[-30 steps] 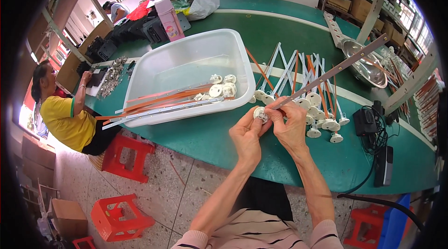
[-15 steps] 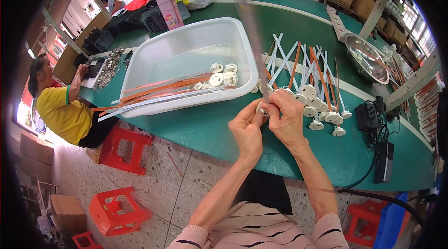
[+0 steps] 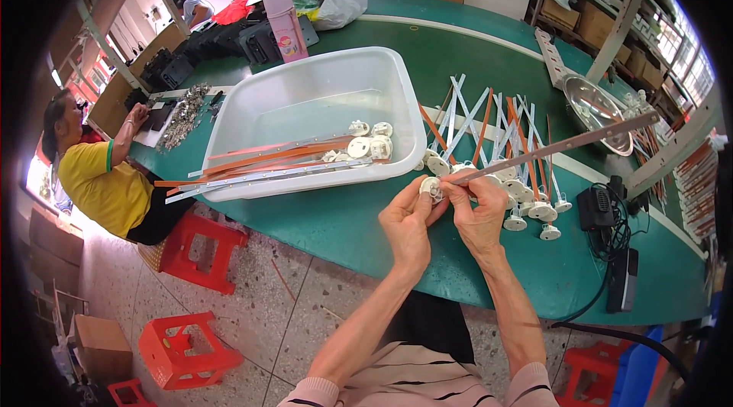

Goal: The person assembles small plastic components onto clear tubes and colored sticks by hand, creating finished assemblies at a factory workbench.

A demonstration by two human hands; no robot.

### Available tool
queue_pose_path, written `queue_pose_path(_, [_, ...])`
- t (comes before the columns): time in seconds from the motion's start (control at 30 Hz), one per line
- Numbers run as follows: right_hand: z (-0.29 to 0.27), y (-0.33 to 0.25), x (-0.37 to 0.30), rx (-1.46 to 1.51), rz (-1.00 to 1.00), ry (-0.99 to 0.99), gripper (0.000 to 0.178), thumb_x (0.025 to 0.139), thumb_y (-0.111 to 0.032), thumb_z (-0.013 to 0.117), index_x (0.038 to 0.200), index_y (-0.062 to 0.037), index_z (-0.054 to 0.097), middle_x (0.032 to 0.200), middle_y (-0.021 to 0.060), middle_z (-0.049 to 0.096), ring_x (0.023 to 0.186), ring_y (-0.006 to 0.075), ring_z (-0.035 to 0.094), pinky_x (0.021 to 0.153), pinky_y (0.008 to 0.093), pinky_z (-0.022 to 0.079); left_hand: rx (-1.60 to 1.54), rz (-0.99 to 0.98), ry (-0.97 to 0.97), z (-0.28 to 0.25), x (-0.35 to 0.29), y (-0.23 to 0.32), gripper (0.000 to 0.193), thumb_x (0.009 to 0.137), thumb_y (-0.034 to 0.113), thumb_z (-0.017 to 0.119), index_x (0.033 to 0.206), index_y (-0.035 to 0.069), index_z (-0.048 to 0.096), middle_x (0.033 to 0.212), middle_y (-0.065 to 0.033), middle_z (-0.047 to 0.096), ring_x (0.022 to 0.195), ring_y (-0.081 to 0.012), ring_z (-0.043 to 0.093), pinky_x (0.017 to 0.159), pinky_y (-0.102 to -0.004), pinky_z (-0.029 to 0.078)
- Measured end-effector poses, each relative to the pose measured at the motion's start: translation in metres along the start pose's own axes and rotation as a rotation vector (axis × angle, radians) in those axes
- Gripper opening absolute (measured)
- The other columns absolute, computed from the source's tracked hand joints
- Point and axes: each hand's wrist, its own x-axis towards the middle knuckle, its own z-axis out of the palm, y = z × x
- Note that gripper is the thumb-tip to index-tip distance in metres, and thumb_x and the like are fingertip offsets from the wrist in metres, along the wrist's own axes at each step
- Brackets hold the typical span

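Observation:
My left hand (image 3: pixel 408 222) pinches a small round white plastic piece (image 3: pixel 431 188) above the table's near edge. My right hand (image 3: pixel 479 212) closes on the near end of a long brownish strip with small holes (image 3: pixel 565 144), right beside that piece. The strip slants up to the far right. Whether strip and round piece are joined is hidden by my fingers. Just beyond my hands lies a group of similar white discs (image 3: pixel 543 211), with silvery and orange strips (image 3: pixel 487 121) rising from them. To the left, a white plastic tub (image 3: pixel 305 80) holds more such pieces.
A black power adapter (image 3: pixel 597 208) with coiled cable sits at the right, near a metal bowl (image 3: pixel 598 115). A pink bottle (image 3: pixel 285 25) stands behind the tub. At the left a person in yellow (image 3: pixel 114 178) works beside a heap of small metal parts (image 3: pixel 183 118).
The strip has swung from pointing nearly straight away to slanting right. My right hand has turned and lowered a little, and the white piece now shows in my left fingers.

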Motion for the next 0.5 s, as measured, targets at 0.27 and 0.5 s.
queue_pose_path(0.27, [0.0030, -0.0006, 0.0001, -0.008, -0.017, -0.007, 0.006, 0.080, -0.002, 0.065, 0.084, 0.0014, 0.066, 0.073, 0.0058, 0.064, 0.065, 0.0106, 0.060, 0.059, 0.0231, 0.047, 0.004, -0.003, 0.039, -0.0014, 0.0012, 0.0006, 0.028, 0.090, 0.000, 0.050, 0.117, -0.008, 0.052, 0.104, -0.0156, 0.062, 0.090, -0.0187, 0.062, 0.080, -0.0311, 0.056])
queue_pose_path(0.5, [-0.0036, -0.0048, 0.0036, 0.083, 0.084, 0.050, 0.004, 0.077, -0.002, 0.065, 0.079, 0.0012, 0.064, 0.069, 0.0071, 0.063, 0.059, 0.0151, 0.061, 0.053, 0.0261, 0.047, 0.069, -0.019, -0.113, -0.0021, 0.0010, 0.0027, 0.032, 0.091, 0.002, 0.048, 0.121, -0.007, 0.049, 0.106, -0.0161, 0.061, 0.091, -0.0185, 0.062, 0.078, -0.0297, 0.055])
